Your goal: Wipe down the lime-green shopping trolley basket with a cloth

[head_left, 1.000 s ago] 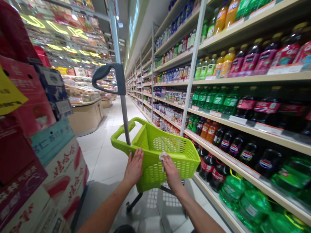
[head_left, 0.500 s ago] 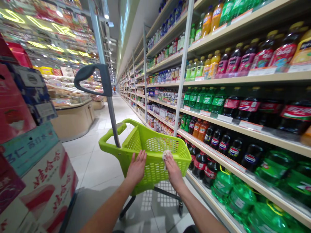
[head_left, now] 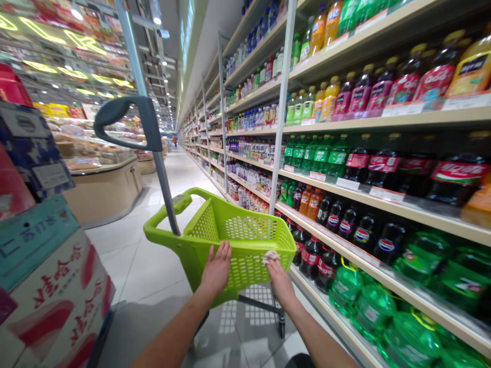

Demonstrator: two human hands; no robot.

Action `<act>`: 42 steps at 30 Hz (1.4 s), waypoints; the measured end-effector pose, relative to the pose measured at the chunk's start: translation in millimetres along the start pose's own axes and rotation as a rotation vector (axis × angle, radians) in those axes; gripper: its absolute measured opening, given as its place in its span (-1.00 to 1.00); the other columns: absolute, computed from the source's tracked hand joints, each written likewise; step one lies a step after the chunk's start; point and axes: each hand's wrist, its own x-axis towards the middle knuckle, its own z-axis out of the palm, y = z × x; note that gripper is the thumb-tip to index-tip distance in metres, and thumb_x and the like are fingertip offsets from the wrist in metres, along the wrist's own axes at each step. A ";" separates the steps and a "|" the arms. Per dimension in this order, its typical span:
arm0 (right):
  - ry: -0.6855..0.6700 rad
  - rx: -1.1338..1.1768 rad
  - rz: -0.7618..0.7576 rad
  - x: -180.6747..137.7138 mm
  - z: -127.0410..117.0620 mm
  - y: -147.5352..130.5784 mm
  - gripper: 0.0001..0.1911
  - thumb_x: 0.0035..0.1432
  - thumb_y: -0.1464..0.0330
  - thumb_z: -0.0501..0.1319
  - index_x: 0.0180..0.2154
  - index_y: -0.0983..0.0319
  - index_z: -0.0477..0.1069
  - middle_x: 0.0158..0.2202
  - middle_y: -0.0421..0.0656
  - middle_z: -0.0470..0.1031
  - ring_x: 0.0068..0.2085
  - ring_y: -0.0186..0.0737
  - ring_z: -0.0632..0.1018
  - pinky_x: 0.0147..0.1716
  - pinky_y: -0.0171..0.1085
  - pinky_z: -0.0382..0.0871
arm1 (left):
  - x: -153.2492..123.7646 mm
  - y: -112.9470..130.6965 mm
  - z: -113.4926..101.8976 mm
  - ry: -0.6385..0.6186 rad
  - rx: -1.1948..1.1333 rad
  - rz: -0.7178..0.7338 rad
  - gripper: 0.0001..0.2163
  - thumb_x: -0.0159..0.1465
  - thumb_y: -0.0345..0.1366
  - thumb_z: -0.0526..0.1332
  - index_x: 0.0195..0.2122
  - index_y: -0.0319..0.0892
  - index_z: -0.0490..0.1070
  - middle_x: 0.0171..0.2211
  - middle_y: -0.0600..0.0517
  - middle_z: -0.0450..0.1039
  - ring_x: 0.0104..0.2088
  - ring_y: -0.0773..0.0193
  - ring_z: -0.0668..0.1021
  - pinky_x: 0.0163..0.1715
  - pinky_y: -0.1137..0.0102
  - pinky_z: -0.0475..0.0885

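Observation:
A lime-green plastic shopping basket (head_left: 245, 230) on wheels stands in the aisle in front of me. Its grey pull handle (head_left: 126, 120) rises on a metal pole at the left. My left hand (head_left: 216, 271) lies flat against the basket's near wall, fingers stretched out. My right hand (head_left: 279, 277) is closed around a small crumpled white cloth (head_left: 270, 255) and presses it on the basket's near rim, toward the right corner.
Long shelves of bottled drinks (head_left: 364, 158) run along the right side, with green bottles low near my right arm. Stacked cartons (head_left: 46, 286) stand at my left. A curved display counter (head_left: 103, 189) lies further off on the left. Tiled floor (head_left: 153, 266) stretches down the aisle.
The view has swung right, so the basket and handle sit further left in frame. My right hand with the cloth has slid right along the rim. My left hand stays flat on the wall.

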 end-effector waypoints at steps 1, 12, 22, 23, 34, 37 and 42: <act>-0.045 -0.003 0.017 -9.2 5.2 3.5 -0.46 0.01 0.67 -0.08 -0.04 0.19 0.35 0.00 -0.10 0.38 0.13 -0.20 0.26 0.04 -0.13 0.26 | 0.0 0.1 0.8 -0.002 -0.002 0.000 -0.41 0.03 -0.52 -0.07 0.16 -0.32 0.03 0.23 -0.09 -0.08 0.23 0.18 -0.01 0.17 0.08 -0.14; 0.151 -0.073 0.116 -17.9 -27.4 49.7 -0.48 0.02 0.61 -0.11 -0.01 0.23 0.34 0.03 -0.07 0.34 0.13 -0.19 0.25 0.06 -0.09 0.23 | 0.6 3.5 8.6 0.002 -0.007 -0.007 -0.39 0.00 -0.53 -0.06 0.16 -0.31 0.03 0.24 -0.05 -0.10 0.23 0.21 -0.02 0.17 0.08 -0.13; 0.293 -0.066 0.177 -17.9 -40.5 57.2 -0.51 0.05 0.55 -0.09 0.02 0.27 0.29 0.09 -0.06 0.27 0.16 -0.18 0.19 0.11 -0.04 0.14 | -3.4 4.9 6.3 -0.017 -0.045 -0.013 -0.38 -0.01 -0.48 -0.04 0.17 -0.30 0.02 0.25 -0.04 -0.13 0.24 0.20 -0.05 0.17 0.07 -0.16; 0.307 -0.064 0.181 -14.2 -40.3 56.5 -0.51 0.05 0.55 -0.09 0.01 0.28 0.30 0.09 -0.05 0.27 0.16 -0.18 0.20 0.11 -0.05 0.15 | -3.3 6.0 6.4 -0.016 -0.051 -0.021 -0.38 -0.01 -0.47 -0.04 0.16 -0.30 0.02 0.25 -0.04 -0.13 0.24 0.20 -0.05 0.18 0.08 -0.16; 0.310 0.015 0.107 13.2 -44.9 20.4 -0.50 0.05 0.55 -0.08 0.04 0.26 0.27 0.10 -0.06 0.26 0.15 -0.21 0.22 0.11 -0.07 0.14 | -8.3 -25.5 -6.4 0.111 -0.015 -0.141 -0.39 -0.01 -0.49 -0.05 0.15 -0.33 0.06 0.22 -0.09 -0.02 0.23 0.17 0.00 0.17 0.07 -0.16; 0.237 -0.011 0.068 5.6 -36.2 15.8 -0.49 0.03 0.58 -0.11 -0.01 0.27 0.34 0.06 -0.05 0.32 0.12 -0.18 0.28 0.07 -0.08 0.21 | -10.9 -27.3 -5.0 0.100 -0.010 -0.131 -0.38 -0.02 -0.47 -0.04 0.16 -0.35 0.05 0.22 -0.10 -0.02 0.23 0.16 -0.01 0.17 0.08 -0.16; -0.101 0.001 0.044 -49.5 -6.0 10.3 -0.53 -0.03 0.57 -0.05 -0.13 0.18 0.44 -0.11 -0.11 0.47 -0.08 -0.17 0.48 -0.13 -0.19 0.43 | -15.4 -27.0 -1.9 0.092 -0.025 -0.100 -0.37 0.00 -0.46 -0.04 0.18 -0.34 -0.01 0.23 -0.08 -0.07 0.24 0.17 -0.03 0.17 0.08 -0.15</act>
